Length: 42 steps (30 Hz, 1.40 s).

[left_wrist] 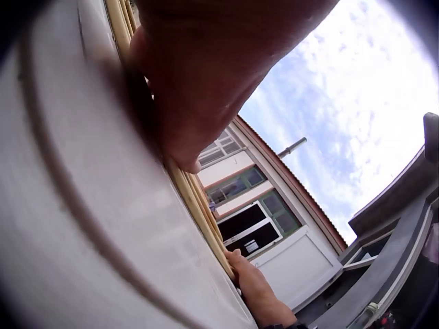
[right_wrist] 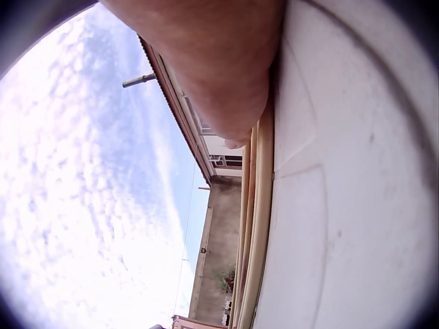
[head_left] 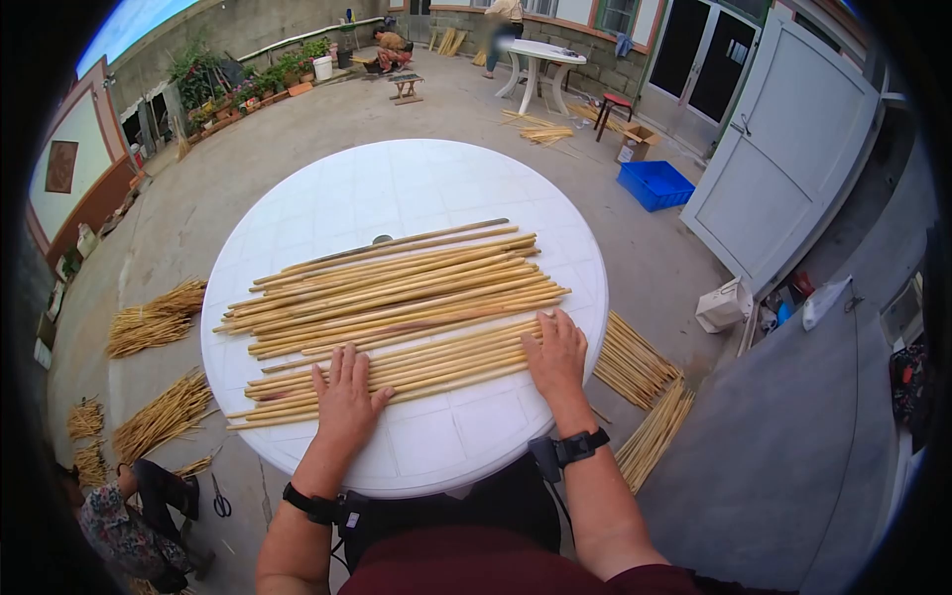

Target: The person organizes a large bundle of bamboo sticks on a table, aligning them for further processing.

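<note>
Many thin tan sticks [head_left: 397, 288] lie side by side across a round white table [head_left: 397, 178]. A narrow gap divides a larger far group from a smaller near group [head_left: 446, 362]. The left hand [head_left: 347, 397] rests on the left part of the near group, fingers extended. At the right ends of that group, the right hand [head_left: 557, 362] touches the sticks with its fingers slightly bent. In the left wrist view, sticks [left_wrist: 199, 209] run from under the left hand [left_wrist: 199, 82] to the other hand. The right wrist view shows the right hand [right_wrist: 212, 62] over stick ends [right_wrist: 257, 226].
Stick bundles [head_left: 159, 317] lie on the ground at left, others [head_left: 635, 362] right of the table. A person [head_left: 129, 526] sits at lower left near scissors [head_left: 221, 504]. Behind are a blue crate [head_left: 655, 185], a carton [head_left: 636, 144], another white table [head_left: 540, 52] and two people.
</note>
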Each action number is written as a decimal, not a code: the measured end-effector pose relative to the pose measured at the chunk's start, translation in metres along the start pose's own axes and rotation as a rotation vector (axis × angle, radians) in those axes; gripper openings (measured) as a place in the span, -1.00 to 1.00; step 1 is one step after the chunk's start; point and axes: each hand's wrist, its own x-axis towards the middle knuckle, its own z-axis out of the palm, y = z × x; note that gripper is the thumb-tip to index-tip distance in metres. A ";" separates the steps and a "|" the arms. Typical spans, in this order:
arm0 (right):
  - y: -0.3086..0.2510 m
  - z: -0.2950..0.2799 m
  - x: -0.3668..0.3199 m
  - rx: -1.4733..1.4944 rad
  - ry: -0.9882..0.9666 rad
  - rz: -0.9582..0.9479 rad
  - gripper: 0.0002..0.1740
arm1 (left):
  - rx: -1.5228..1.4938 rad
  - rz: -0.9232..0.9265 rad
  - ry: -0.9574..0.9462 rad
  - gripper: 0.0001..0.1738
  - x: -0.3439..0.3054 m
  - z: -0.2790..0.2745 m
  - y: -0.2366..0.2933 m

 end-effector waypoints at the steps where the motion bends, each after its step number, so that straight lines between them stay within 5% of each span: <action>1: -0.001 -0.004 0.000 0.039 -0.047 0.030 -0.28 | -0.009 -0.005 -0.018 -0.19 0.001 -0.006 0.002; 7: 0.004 0.011 -0.002 0.124 0.193 0.019 -0.31 | -0.022 0.013 -0.014 -0.22 0.005 -0.011 0.009; 13: -0.005 0.002 -0.009 -0.176 0.265 -0.131 -0.34 | 0.012 0.103 0.021 -0.21 -0.006 -0.008 0.019; 26: -0.004 -0.001 -0.015 -0.180 -0.006 -0.229 -0.31 | 0.069 0.099 -0.164 0.17 -0.018 -0.018 0.043; 42: 0.006 0.002 -0.030 -0.157 0.060 -0.305 -0.35 | -0.107 0.194 -0.238 0.05 -0.015 -0.023 0.022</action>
